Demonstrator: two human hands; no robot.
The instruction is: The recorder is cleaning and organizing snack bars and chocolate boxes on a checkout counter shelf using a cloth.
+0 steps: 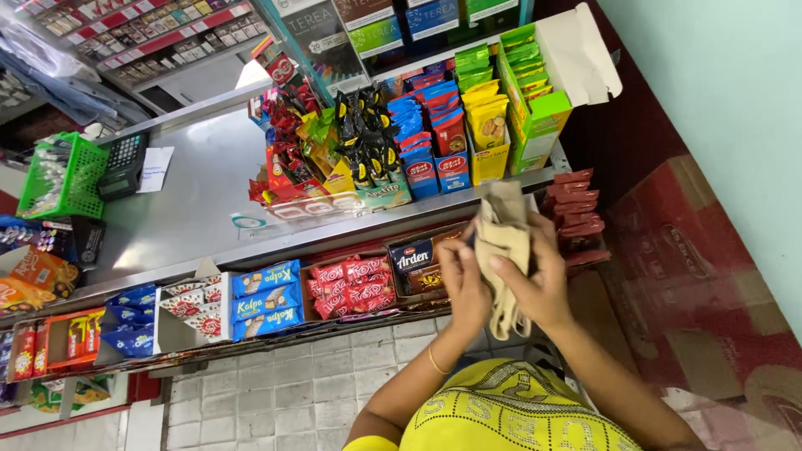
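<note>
Hands point(501, 284) pinch a limp, creased beige cloth point(504, 242).

Single view, head-mounted. Looks steeply down and forward from above the wearer's chest, frame rolled to one side. Near field: both hands, left hand point(462, 284) and right hand point(535, 280), close below centre. Beyond: bench point(192, 192), snack shelves point(276, 301), tiled floor point(284, 392). Wall point(718, 125) at right edge.

The person wears a bright yellow top point(510, 413) patterned with pale grey-white printed motifs and lines of small studs or dots; both forearms are bare, and a thin gold bangle point(437, 362) circles the wrist of the left arm
</note>
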